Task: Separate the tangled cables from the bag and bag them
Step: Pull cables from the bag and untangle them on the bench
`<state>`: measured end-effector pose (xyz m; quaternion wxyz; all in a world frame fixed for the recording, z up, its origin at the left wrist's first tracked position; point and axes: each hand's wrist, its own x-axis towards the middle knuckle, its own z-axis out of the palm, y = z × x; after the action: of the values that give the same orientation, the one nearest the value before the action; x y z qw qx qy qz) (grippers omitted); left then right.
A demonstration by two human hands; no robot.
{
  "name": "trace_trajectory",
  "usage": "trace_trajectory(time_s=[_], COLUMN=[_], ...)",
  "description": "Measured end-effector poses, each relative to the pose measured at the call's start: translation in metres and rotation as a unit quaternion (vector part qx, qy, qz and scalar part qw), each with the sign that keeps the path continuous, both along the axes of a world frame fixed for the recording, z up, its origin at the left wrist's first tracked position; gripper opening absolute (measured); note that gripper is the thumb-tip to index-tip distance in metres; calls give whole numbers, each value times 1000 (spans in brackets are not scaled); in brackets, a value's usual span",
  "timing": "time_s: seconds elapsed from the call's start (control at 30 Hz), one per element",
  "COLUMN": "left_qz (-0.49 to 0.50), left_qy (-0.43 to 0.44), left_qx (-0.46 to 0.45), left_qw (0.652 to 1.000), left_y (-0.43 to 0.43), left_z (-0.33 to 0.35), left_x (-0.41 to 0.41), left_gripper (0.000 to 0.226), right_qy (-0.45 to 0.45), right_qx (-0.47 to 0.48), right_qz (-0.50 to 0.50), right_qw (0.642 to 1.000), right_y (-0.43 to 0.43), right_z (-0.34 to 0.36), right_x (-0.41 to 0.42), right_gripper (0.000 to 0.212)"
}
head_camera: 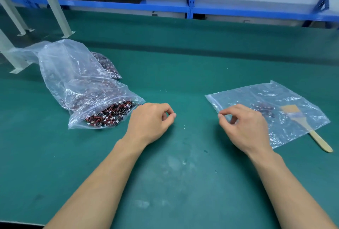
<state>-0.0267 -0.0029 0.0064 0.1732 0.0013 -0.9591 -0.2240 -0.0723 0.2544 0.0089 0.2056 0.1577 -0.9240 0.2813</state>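
The left hand (150, 120) curled, thumb on forefinger, just right of the cable bag (88, 89); whether it held anything was unclear. The right hand (244, 124) pinched the left edge of the flat bag (275, 93), a few cables (264, 109) inside.

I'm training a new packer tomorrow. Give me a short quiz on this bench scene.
1. True or false: the full bag lies nearer the left hand than the right hand.
2. What lies partly under the flat bag? A) scissors B) brush C) tape
3. Fill in: the cables have red and ____ wires.
Key: 1 true; 2 B; 3 black.
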Motion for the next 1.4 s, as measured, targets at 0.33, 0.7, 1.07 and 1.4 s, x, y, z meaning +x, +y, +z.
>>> trace_trajectory(time_s=[0.33, 0.7, 1.07, 1.4], left_qz=[206, 171, 112, 83], left_qy=[-6, 7, 83, 106], left_qx=[-26, -108, -37, 34], left_qw=[978, 979, 990, 990], left_y=[-43, -59, -60, -51], left_z=[9, 5, 2, 3], left_x=[9, 3, 4, 10], left_gripper=[13, 21, 9, 5], right_qy=[-49, -69, -90, -99], right_qx=[-1, -11, 6, 3], right_qz=[109, 49, 22, 23], right_qw=[993, 996, 996, 995], right_y=[-54, -33, -25, -24], right_z=[-10, -15, -15, -15], right_x=[1, -10, -15, -15], right_gripper=[9, 13, 12, 11])
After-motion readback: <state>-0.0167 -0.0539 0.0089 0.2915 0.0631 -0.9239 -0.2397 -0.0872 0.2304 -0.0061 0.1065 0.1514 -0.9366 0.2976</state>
